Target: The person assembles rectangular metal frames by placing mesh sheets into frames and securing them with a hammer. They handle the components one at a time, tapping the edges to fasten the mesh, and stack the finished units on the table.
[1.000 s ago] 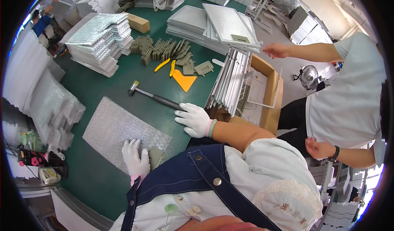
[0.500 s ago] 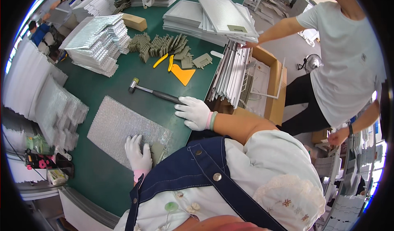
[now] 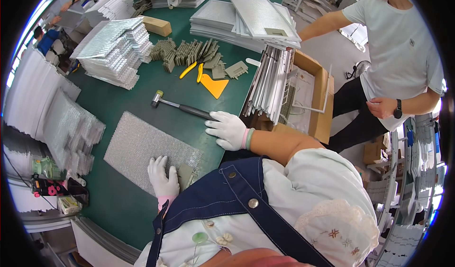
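A silvery, fine-textured rectangular sheet (image 3: 142,148) lies flat on the green table. My left hand (image 3: 163,179), in a white glove, rests on its near edge with the fingers spread. Beside that hand a small grey-green plastic piece (image 3: 186,173) sits at the sheet's near right corner, partly hidden by my clothing. My right hand (image 3: 228,130), gloved too, lies at the table edge, fingers stretched out. Its fingertips are at the handle end of a mallet (image 3: 182,108) with a black grip and a yellow-and-black head. The handle does not look wrapped by the fingers.
Beyond the mallet lie an orange scraper (image 3: 214,85), yellow-handled pliers (image 3: 188,70) and rows of grey-green plastic pieces (image 3: 187,54). Stacks of silvery panels (image 3: 111,54) line the left and back. At right, a cardboard box (image 3: 323,107), metal strips (image 3: 269,82) and a standing person (image 3: 398,54).
The person at right has brought a forearm in front of the body and stands slightly differently. My view has shifted slightly; my hands stay almost where they were.
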Available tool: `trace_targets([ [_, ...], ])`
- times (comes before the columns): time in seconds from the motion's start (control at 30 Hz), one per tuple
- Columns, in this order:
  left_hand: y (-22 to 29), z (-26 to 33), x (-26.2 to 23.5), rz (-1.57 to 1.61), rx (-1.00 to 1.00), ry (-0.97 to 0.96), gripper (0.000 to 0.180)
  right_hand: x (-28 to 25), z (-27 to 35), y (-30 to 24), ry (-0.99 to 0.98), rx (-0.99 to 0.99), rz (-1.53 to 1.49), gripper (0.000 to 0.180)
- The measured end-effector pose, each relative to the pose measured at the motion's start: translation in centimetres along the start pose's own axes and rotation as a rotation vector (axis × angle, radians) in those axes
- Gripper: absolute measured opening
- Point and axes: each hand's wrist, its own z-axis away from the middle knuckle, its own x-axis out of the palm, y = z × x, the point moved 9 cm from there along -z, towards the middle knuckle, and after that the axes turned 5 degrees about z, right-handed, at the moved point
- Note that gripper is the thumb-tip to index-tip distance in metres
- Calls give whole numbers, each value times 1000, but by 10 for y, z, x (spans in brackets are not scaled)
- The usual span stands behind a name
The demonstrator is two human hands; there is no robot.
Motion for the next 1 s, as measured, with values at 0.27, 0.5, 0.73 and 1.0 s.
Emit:
trace_targets([
  [0.27, 2, -1, 0, -2, 8, 20, 39, -2, -1, 0, -11, -7, 10, 42],
  [0.5, 12, 2, -2, -68, 62, 32, 41, -4, -1, -2, 33, -20, -11, 42],
  [0.73, 35, -5, -3, -246, 67, 46, 43, -16, 1, 1, 70, -12, -74, 37],
  [1.0, 42, 5, -8, -541, -160, -59, 42, -162, 16, 86, 496, 181, -104, 34],
])
